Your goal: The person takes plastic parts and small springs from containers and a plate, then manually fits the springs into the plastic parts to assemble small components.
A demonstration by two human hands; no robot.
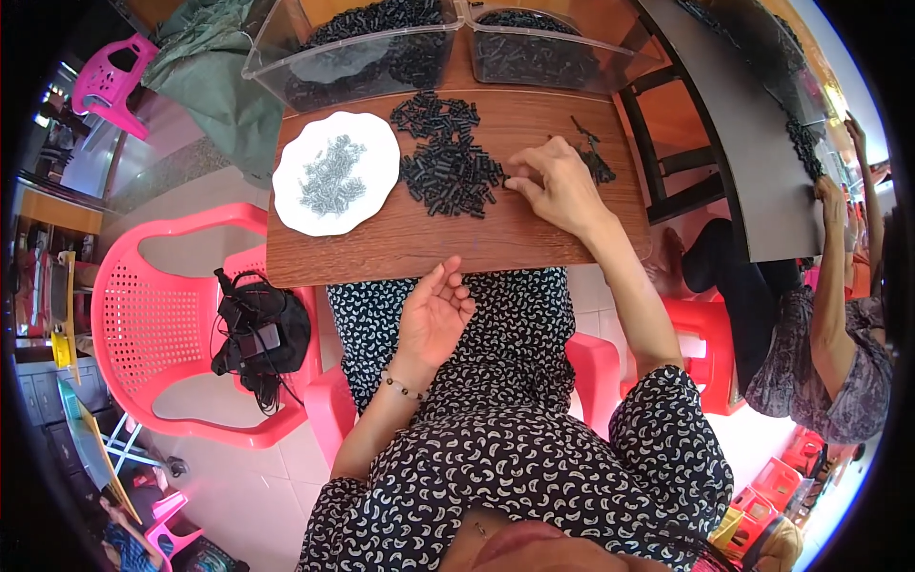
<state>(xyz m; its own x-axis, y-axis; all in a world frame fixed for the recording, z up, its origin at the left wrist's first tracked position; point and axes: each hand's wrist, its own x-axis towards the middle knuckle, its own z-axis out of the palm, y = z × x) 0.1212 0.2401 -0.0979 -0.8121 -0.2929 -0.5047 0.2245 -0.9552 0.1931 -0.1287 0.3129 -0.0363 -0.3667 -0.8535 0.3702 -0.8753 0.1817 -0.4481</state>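
My right hand reaches over the brown wooden table, thumb and forefinger pinched on a small black tube at the right edge of a pile. That pile of short black tubes lies mid-table, with a smaller heap just behind it. My left hand hovers over my lap at the table's near edge, palm up, fingers loosely curled and nothing visible in it. To the left, a white scalloped plate carries many small silvery pieces, too fine to make out. Thin black scraps lie right of my right hand.
Two clear plastic bins filled with black pieces stand along the far edge. A pink chair with a black bag is at left. On the right, another person's arm reaches to a dark table.
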